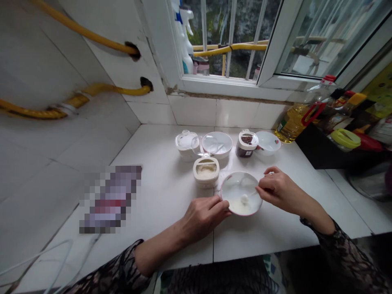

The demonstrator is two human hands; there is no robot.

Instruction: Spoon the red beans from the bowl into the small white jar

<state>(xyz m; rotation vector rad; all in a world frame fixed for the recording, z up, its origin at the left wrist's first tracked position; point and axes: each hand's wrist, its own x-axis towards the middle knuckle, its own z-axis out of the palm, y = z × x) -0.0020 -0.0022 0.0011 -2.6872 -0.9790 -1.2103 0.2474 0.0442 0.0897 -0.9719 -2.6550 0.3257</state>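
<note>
My left hand (206, 216) is closed on the left rim of a white bowl (235, 183) with a pink edge. Pale powder or grains lie in the bottom of this bowl. In my right hand (280, 190) is the handle of a small white spoon (245, 199), whose tip is down in the bowl. Just behind the bowl to the left stands a white lidded jar (206, 183), its clear lid raised, with a pale powdery content. Farther back are a second white jar (185, 153) and a small jar of dark red contents (246, 151).
Two more bowls, a left one (225, 153) and a right one (269, 150), stand near the wall. An oil bottle (286, 122) and a black rack (317, 151) occupy the back right. A blurred-out object (110, 200) lies on the left, with a white cable (65, 245) nearby.
</note>
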